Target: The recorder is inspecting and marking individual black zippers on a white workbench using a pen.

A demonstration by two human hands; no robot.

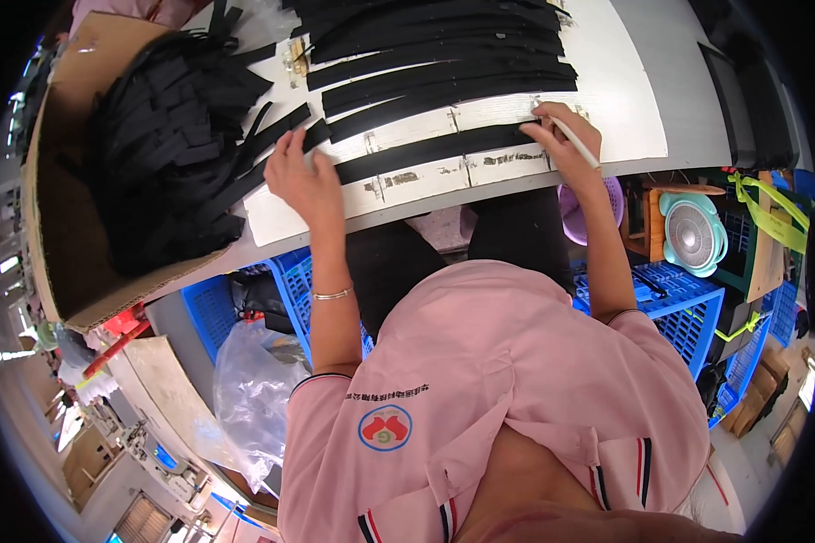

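A long black fabric strip (435,152) lies along the near side of a white board (272,222) with dark marks on it. At the strip's left end, my left hand (305,178) pins it with bent fingers, close to other black strips; exactly what lies under the fingertips is hidden. My right hand (572,145) is closed around a white pen (572,140), its thumb and fingertips at the strip's right end. Farther back on the board, several more black strips (444,77) lie in rows side by side.
To the left, an open cardboard box (95,294) holds a heap of black strips (167,136). Below the table are blue plastic crates (684,317), a purple basket (598,213), a turquoise fan (693,233) and a clear plastic bag (254,389).
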